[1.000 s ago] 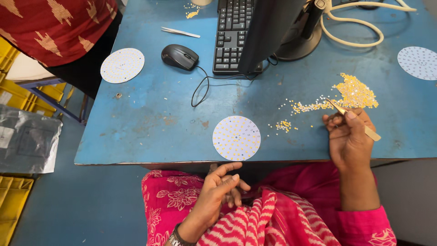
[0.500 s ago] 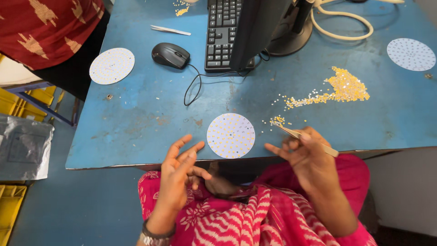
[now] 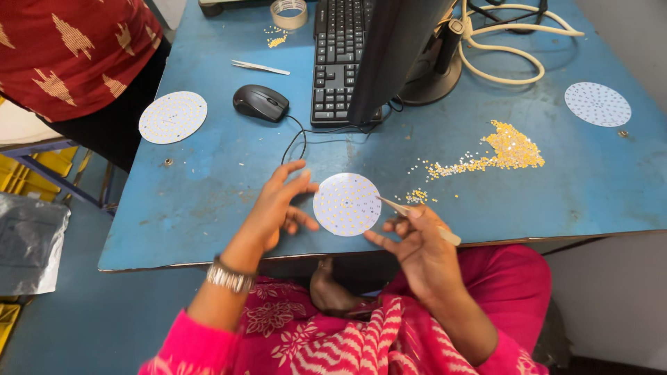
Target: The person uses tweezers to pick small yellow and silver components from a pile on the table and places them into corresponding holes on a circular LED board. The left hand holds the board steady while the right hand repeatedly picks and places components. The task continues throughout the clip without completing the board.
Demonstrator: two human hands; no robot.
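Tweezers, slim and pale metal, sit pinched in your right hand, and their tip rests at the right-hand edge of the round white disc-shaped circuit board, which lies flat on the blue metal table near its front edge. From your grip the disc lies up and to the left, and the tweezers' long axis runs along that same slant, handle end low on the right, tip high on the left. Your left hand is spread loose with nothing in it, fingertips touching or just beside the disc's left rim; whether they press on it cannot be told. So both hands flank the disc, the right one bearing the tool. To the right of the disc lies a small scatter of tiny yellow chips, and farther right, well apart, a larger heap of the same yellow chips.
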